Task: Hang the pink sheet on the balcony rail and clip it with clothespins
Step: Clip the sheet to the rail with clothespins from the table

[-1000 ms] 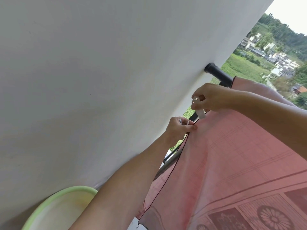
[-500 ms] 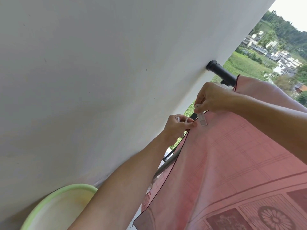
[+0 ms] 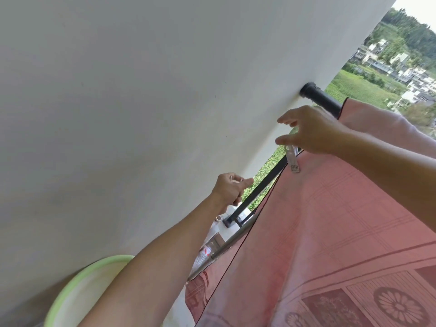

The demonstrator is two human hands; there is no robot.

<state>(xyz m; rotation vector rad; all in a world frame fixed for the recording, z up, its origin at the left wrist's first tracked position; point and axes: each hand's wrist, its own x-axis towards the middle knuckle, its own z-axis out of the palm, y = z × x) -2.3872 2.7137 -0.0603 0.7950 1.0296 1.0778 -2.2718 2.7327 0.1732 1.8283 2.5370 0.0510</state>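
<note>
Pink sheet (image 3: 330, 220) draped over balcony rail (image 3: 323, 99), one clear clothespin (image 3: 292, 160) fixed at its edge; right hand (image 3: 311, 131) spread just above, left hand (image 3: 230, 187) loosely curled, contents unclear; further clips seemingly outstanding.

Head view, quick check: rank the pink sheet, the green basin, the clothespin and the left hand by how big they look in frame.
1. pink sheet, largest by far.
2. green basin, cut off by the frame edge and arm.
3. left hand.
4. clothespin, smallest.
This is apparent size only; distances from the camera differ.

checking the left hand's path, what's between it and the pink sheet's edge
In the head view, a black railing bar runs diagonally between the left hand and the pink sheet, with greenery showing through the gap. Nothing else lies there.
</note>
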